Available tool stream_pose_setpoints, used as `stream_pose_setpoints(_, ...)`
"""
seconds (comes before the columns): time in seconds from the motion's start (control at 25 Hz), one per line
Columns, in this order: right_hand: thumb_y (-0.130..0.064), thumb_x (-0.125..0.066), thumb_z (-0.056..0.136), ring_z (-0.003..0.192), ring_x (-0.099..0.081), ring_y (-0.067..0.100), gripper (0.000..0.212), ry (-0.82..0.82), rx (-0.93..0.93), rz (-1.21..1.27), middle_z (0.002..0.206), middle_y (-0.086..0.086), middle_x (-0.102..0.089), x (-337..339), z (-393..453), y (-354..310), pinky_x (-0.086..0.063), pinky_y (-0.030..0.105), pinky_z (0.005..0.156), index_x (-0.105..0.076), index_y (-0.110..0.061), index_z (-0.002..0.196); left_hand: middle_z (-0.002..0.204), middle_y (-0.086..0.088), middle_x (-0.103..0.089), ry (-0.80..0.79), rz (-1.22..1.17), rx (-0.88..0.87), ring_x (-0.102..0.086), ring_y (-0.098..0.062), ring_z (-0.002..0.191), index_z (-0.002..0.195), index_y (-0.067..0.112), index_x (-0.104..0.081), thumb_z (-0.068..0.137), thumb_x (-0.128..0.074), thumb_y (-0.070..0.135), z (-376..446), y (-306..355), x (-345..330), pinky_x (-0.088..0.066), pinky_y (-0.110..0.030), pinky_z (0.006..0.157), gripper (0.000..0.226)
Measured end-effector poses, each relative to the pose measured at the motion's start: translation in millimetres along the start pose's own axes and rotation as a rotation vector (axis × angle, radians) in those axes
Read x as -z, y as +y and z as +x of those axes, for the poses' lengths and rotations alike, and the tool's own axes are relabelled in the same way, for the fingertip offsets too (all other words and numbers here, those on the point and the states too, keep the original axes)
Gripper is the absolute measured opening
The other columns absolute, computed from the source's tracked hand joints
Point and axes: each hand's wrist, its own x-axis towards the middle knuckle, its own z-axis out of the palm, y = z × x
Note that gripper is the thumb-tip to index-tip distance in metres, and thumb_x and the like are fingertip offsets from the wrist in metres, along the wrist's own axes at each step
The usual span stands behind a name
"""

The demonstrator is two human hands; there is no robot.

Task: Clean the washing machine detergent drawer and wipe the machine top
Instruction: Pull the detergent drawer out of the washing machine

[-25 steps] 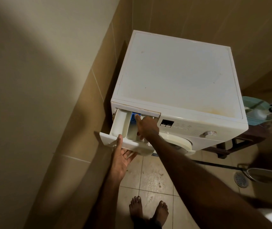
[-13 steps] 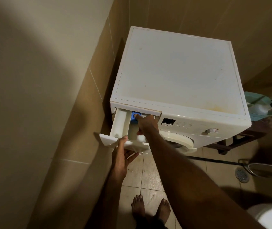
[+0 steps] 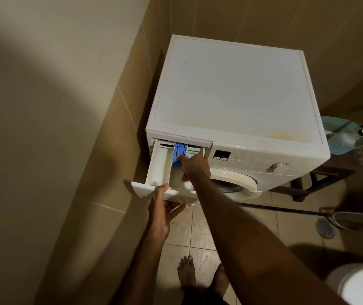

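The left hand point(image 3: 163, 211) cups the front panel of the detergent drawer point(image 3: 158, 172) from beneath, thumb over its top edge, fingers curled under. Farther in, the right hand point(image 3: 195, 165) reaches into the drawer, a fingertip pressing the blue release tab point(image 3: 179, 150); its other fingers are loosely bent and hold nothing. The drawer hangs far out of the washing machine point(image 3: 242, 150). If the catch frees suddenly, the drawer could drop or tip residue on the floor tiles point(image 3: 198, 234); forcing it might snap the tab. Beyond, the machine top point(image 3: 238, 91) shows yellowish stains, unwiped.
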Motion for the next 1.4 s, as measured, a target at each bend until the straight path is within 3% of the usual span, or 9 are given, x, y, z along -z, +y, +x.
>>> stream_pose_setpoints(0.2,-0.056,-0.064,0.097,0.063,-0.075,0.018,0.046,0.006,0.016,-0.038,0.088,0.005,-0.075,-1,-26,29,-0.065,0.033,0.071,-0.061,-0.010,0.099,0.124,-0.025,-0.071,0.008,-0.026,0.015,-0.074,-0.039,0.108,0.140,0.013,-0.052,0.090,-0.071,0.042,-29,-28,13,-0.064,-0.048,0.083,0.061)
stream_pose_setpoints(0.36,-0.063,-0.060,0.096,0.071,-0.074,0.021,0.047,0.048,0.029,-0.098,0.085,0.004,-0.073,14,-55,59,-0.064,0.041,0.077,-0.051,-0.019,0.081,0.128,-0.023,-0.069,-0.006,0.000,-0.008,-0.073,-0.037,0.111,0.139,0.016,-0.052,0.089,-0.071,0.043,-56,-54,15,-0.062,-0.052,0.088,0.060)
stream_pose_setpoints(0.56,-0.055,-0.045,0.103,0.077,-0.076,0.033,0.054,-0.055,0.016,0.042,0.095,0.011,-0.075,91,-101,101,-0.064,0.047,0.079,-0.062,-0.004,0.107,0.121,-0.019,-0.073,-0.061,0.122,-0.038,-0.074,-0.034,0.108,0.125,0.013,-0.061,0.079,-0.071,0.049,-113,-80,-11,-0.060,-0.049,0.095,0.060)
stream_pose_setpoints(0.68,-0.041,-0.048,0.106,0.068,-0.077,0.039,0.048,-0.165,-0.006,0.255,0.083,0.016,-0.076,171,-142,145,-0.065,0.049,0.069,-0.068,0.003,0.101,0.119,-0.020,-0.075,-0.118,0.191,-0.033,-0.076,-0.034,0.105,0.130,0.008,-0.059,0.095,-0.065,0.044,-147,-109,-32,-0.059,-0.048,0.096,0.050)
stream_pose_setpoints(0.92,-0.044,-0.053,0.105,0.080,-0.074,0.027,0.032,0.398,0.038,0.564,0.087,0.004,-0.074,295,-261,303,-0.063,0.041,0.066,-0.072,-0.020,0.097,0.115,-0.018,-0.076,-0.254,0.312,0.003,-0.072,-0.034,0.111,0.133,0.010,-0.057,0.096,-0.063,0.046,-235,-189,-97,-0.054,-0.053,0.103,0.052)
stream_pose_setpoints(1.08,-0.079,-0.067,0.078,0.084,-0.068,0.024,0.070,0.412,-0.178,0.892,0.097,0.009,-0.071,331,-348,434,-0.057,0.035,0.064,-0.072,-0.016,0.106,0.117,-0.010,-0.075,-0.354,0.444,0.050,-0.068,-0.029,0.116,0.133,0.018,-0.057,0.093,-0.061,0.058,-312,-260,-147,-0.051,-0.053,0.106,0.057)
stream_pose_setpoints(1.24,-0.072,-0.068,0.082,0.115,-0.064,0.021,0.090,0.339,-0.301,0.965,0.139,0.003,-0.061,357,-433,509,-0.059,0.031,0.068,-0.044,-0.021,0.152,0.123,-0.014,-0.072,-0.486,0.535,0.136,-0.065,-0.031,0.120,0.128,0.019,-0.057,0.095,-0.060,0.055,-393,-335,-194,-0.048,-0.057,0.108,0.049)
stream_pose_setpoints(1.32,-0.063,-0.070,0.087,0.108,-0.065,0.014,0.079,0.347,-0.301,1.062,0.133,-0.003,-0.063,365,-463,526,-0.063,0.041,0.080,-0.038,-0.026,0.150,0.123,-0.013,-0.073,-0.557,0.609,0.170,-0.065,-0.030,0.120,0.125,0.020,-0.058,0.095,-0.058,0.057,-427,-375,-210,-0.046,-0.057,0.109,0.048)
stream_pose_setpoints(1.4,-0.057,-0.071,0.090,0.097,-0.067,0.006,0.054,0.487,-0.299,1.170,0.112,-0.012,-0.068,372,-482,542,-0.064,0.041,0.080,-0.049,-0.029,0.131,0.123,-0.009,-0.074,-0.637,0.690,0.201,-0.066,-0.027,0.119,0.128,0.020,-0.061,0.093,-0.058,0.059,-466,-413,-224,-0.046,-0.052,0.106,0.053)
